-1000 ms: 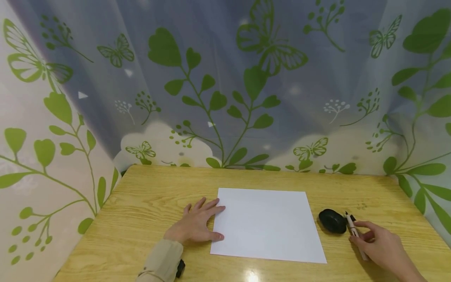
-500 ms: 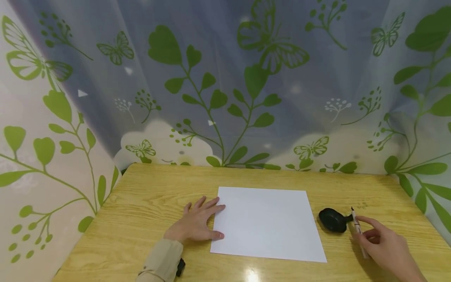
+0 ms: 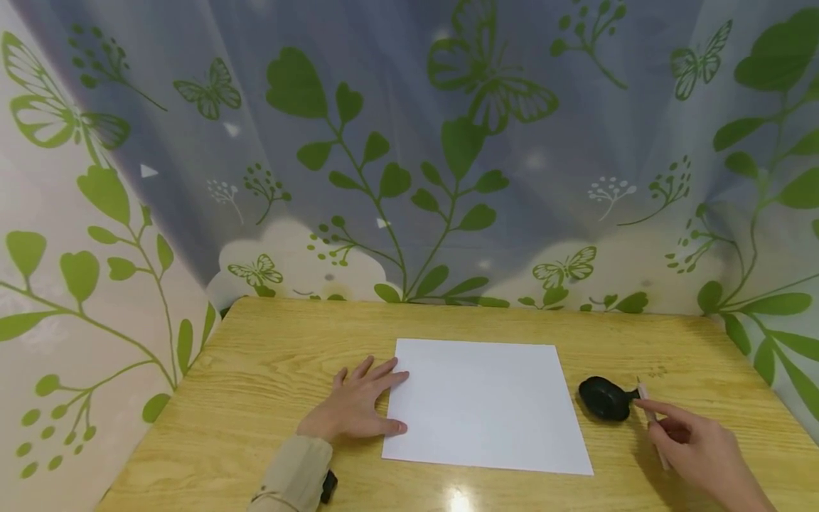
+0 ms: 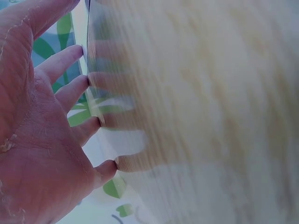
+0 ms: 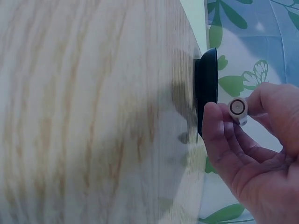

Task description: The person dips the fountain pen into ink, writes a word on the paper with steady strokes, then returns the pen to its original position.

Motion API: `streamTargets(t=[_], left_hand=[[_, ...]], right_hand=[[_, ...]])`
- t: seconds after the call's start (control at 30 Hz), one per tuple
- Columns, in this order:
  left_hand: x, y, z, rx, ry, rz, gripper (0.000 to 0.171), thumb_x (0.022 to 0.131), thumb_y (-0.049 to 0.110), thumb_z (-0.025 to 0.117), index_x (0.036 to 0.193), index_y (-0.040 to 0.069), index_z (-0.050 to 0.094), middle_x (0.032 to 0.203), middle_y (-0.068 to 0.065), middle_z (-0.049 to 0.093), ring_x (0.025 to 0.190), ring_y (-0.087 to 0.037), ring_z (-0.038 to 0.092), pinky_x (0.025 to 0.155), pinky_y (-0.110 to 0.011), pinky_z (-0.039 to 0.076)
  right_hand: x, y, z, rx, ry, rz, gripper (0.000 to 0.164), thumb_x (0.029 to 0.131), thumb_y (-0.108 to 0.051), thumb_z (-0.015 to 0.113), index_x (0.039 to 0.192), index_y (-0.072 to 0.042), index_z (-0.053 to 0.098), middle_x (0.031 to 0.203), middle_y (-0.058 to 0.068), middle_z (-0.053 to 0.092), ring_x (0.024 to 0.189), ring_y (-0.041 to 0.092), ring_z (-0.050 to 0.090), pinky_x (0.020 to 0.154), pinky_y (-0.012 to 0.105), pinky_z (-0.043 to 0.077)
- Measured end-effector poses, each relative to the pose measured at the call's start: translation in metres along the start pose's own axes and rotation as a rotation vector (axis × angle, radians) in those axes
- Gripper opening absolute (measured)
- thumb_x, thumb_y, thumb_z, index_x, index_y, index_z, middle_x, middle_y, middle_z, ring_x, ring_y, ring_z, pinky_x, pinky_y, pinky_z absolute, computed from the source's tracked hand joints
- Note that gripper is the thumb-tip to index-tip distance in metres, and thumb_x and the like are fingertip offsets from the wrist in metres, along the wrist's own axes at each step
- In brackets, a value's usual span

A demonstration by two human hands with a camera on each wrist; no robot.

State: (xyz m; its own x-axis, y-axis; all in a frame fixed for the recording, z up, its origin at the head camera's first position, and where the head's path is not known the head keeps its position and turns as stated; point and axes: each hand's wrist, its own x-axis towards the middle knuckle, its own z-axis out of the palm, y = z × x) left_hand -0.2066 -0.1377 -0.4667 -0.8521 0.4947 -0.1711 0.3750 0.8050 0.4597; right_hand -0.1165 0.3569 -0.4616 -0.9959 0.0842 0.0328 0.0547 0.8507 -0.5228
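From the head view, I see the left hand (image 3: pixel 354 409) spread over the left edge of a white sheet (image 3: pixel 486 409) and, toward the right edge of the counter (image 3: pixel 716 359), the right hand (image 3: pixel 700 444) pinching a pen (image 3: pixel 643 392) beside a black object (image 3: pixel 603 398). The left wrist view shows fingertips on the counter; the right, the pen's round end.

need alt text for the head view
Right hand holding a pen just right of a black dish-like object. The left hand rests, fingers spread, at the left edge of a blank white sheet of paper on a wooden table.
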Motion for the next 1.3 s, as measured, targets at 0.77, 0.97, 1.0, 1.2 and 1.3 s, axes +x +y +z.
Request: streamTargets(t=[0.77,0.97,1.0,1.2,1.3], left_hand=[[0.001,-0.004,0.002,-0.002,0.001,0.007,0.083,0.086,0.06,0.073,0.156,0.03,0.042,0.171,-0.002,0.025,0.158,-0.044,0.015,0.114,-0.082,0.009],[0.002,-0.004,0.002,0.004,0.002,-0.001,0.083,0.085,0.06,0.073,0.156,0.03,0.042,0.171,0.0,0.025,0.158,-0.043,0.014,0.115,-0.082,0.009],[0.002,-0.004,0.002,0.005,0.002,-0.002,0.083,0.086,0.06,0.073,0.156,0.03,0.042,0.171,0.0,0.025,0.158,-0.043,0.014,0.115,-0.082,0.009],[0.001,-0.004,0.002,0.003,-0.004,-0.003,0.084,0.085,0.059,0.073,0.157,0.03,0.041,0.172,0.0,0.025,0.159,-0.043,0.015,0.116,-0.081,0.009],[0.001,-0.003,0.002,-0.001,-0.007,-0.009,0.083,0.086,0.058,0.074,0.157,0.03,0.041,0.172,0.0,0.024,0.159,-0.042,0.014,0.116,-0.08,0.008]], right_hand=[[-0.006,-0.011,0.004,0.027,0.176,-0.141,0.028,0.093,-0.016,0.071,0.119,-0.008,0.074,0.103,0.021,0.077,0.072,-0.005,0.068,0.055,0.018,0.055],[-0.005,-0.012,0.009,0.079,0.316,-0.321,0.042,0.074,0.007,0.082,0.112,-0.006,0.073,0.091,0.005,0.075,0.082,-0.023,0.055,0.058,0.007,0.051],[-0.005,-0.012,0.009,0.093,0.337,-0.349,0.044,0.07,0.011,0.083,0.11,-0.006,0.072,0.091,-0.005,0.074,0.083,-0.024,0.054,0.059,0.006,0.051],[-0.004,-0.02,0.008,0.132,0.44,-0.417,0.041,0.063,0.008,0.089,0.096,-0.007,0.069,0.077,-0.012,0.068,0.074,-0.028,0.052,0.056,0.004,0.048],[-0.002,-0.021,0.01,0.117,0.492,-0.456,0.04,0.059,0.001,0.093,0.088,-0.009,0.067,0.068,-0.006,0.066,0.066,-0.025,0.053,0.052,0.005,0.047]])
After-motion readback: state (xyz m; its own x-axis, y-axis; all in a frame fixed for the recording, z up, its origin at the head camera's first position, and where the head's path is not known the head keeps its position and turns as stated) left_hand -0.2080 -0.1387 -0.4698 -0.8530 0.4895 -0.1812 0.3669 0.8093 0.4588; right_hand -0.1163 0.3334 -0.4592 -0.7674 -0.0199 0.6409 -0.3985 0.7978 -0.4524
